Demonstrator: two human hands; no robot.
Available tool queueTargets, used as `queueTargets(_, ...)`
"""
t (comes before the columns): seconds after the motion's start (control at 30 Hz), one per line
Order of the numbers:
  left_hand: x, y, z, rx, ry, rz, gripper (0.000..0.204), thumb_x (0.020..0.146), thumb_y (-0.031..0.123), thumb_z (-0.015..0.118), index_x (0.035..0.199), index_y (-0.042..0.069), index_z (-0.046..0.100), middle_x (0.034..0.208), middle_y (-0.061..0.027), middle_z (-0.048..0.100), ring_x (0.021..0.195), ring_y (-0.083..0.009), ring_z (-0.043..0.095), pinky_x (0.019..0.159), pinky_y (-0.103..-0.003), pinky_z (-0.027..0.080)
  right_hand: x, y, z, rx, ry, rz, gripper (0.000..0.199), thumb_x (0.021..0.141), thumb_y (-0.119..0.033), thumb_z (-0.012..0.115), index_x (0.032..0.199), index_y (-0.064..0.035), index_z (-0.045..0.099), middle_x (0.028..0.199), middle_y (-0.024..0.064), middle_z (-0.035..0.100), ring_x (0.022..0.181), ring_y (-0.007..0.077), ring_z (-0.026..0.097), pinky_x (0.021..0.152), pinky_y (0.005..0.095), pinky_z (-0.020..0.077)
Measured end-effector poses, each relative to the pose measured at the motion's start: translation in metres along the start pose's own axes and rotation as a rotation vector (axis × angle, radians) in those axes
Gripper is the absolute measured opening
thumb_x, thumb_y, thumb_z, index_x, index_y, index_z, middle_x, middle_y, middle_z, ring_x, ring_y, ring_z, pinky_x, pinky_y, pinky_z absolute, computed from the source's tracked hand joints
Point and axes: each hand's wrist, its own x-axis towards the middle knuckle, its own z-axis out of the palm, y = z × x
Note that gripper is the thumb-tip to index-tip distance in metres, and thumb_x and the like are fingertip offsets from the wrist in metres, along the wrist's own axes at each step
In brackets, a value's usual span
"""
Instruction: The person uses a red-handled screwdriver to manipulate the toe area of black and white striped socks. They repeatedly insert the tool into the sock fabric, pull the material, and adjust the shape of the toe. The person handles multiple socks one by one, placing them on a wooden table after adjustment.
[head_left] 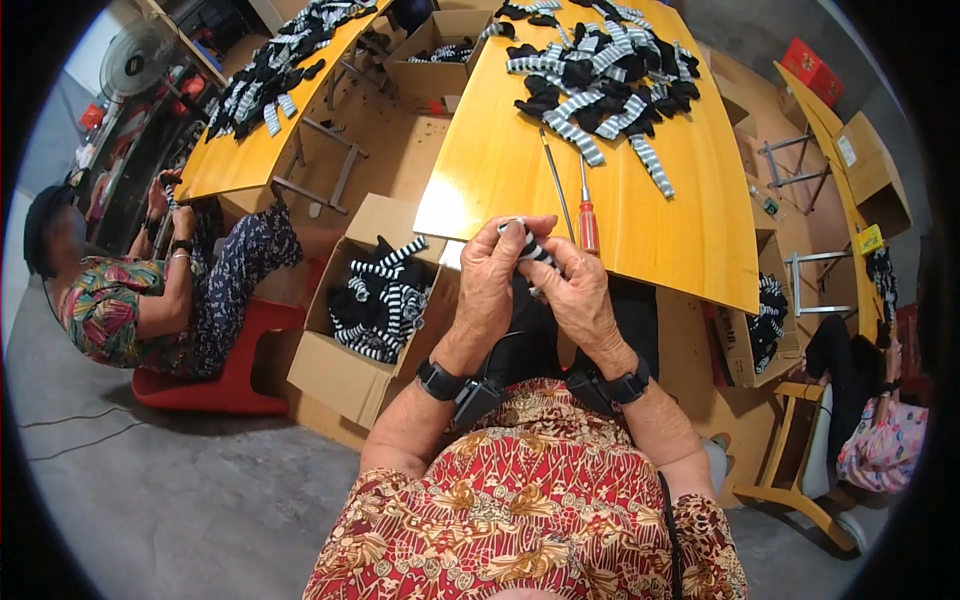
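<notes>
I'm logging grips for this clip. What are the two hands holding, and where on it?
Both the left hand and right hand pinch one small black-and-white striped knitted sock, the left at its upper end, the right lower down.

Between my left hand (490, 285) and right hand (578, 295) I see a black-and-white striped sock (530, 248). Just beyond them lies a red-handled screwdriver (588, 225) on the yellow-orange table (480, 170). My wristbands are black; my blouse (520, 510) is red with gold florals.
</notes>
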Motion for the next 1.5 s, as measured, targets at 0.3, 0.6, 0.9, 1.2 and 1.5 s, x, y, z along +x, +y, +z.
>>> queueTargets(0.3, 0.033, -0.011, -0.029, -0.47, 0.142, -0.173, 0.033, 0.1, 0.038, 0.047, 0.099, 0.005, 0.053, 0.077, -0.0043, 0.057, 0.079, -0.0189, 0.061, 0.071, -0.033, 0.055, 0.004, -0.007, -0.017, -0.164, -0.061, -0.076, 0.015, 0.088, -0.009, 0.061, 0.098, 0.0027, 0.064, 0.079, 0.0111, 0.065, 0.071, 0.0178, 0.064, 0.064, 0.0276, 0.0498)
queueTargets(0.6, 0.055, 0.003, -0.025, -0.448, 0.091, -0.189, 0.026, 0.099, 0.023, 0.051, 0.117, 0.004, 0.05, 0.095, -0.0102, 0.058, 0.087, -0.0206, 0.061, 0.076, -0.034, 0.057, 0.052, 0.053, -0.055, -0.863, 0.217, -0.134, 0.039, 0.082, -0.021, 0.065, 0.116, -0.0039, 0.056, 0.098, 0.0205, 0.056, 0.091, 0.0395, 0.056, 0.078, 0.0477, 0.0467)
queueTargets(0.9, 0.062, 0.003, -0.018, -0.704, 0.052, -0.287, 0.024, 0.097, 0.019, 0.055, 0.11, -0.002, 0.053, 0.097, -0.0136, 0.06, 0.094, -0.0257, 0.062, 0.082, -0.034, 0.059, 0.029, 0.053, -0.072, -0.843, 0.295, -0.128, 0.029, 0.082, -0.01, 0.058, 0.109, 0.0003, 0.06, 0.09, 0.0223, 0.058, 0.077, 0.0381, 0.059, 0.072, 0.0442, 0.0508)
queueTargets(1.2, 0.082, -0.015, -0.024, -0.835, 0.239, -0.359, 0.026, 0.099, 0.026, 0.048, 0.1, 0.0, 0.047, 0.105, -0.02, 0.058, 0.099, -0.0328, 0.063, 0.087, -0.042, 0.058, -0.085, -0.044, -0.104, -0.247, 0.126, 0.016, 0.036, 0.083, 0.001, 0.061, 0.118, -0.0022, 0.064, 0.087, 0.0049, 0.06, 0.077, 0.0108, 0.056, 0.07, 0.0236, 0.045)
queueTargets(1.5, 0.08, -0.021, -0.024, -0.872, 0.133, -0.339, 0.028, 0.098, 0.025, 0.052, 0.1, -0.003, 0.053, 0.101, -0.0214, 0.059, 0.1, -0.0335, 0.061, 0.087, -0.044, 0.056, -0.088, -0.031, -0.091, -0.286, 0.044, -0.05, 0.037, 0.081, 0.0, 0.063, 0.118, -0.0036, 0.064, 0.082, 0.005, 0.057, 0.072, 0.0122, 0.053, 0.066, 0.0246, 0.0442)
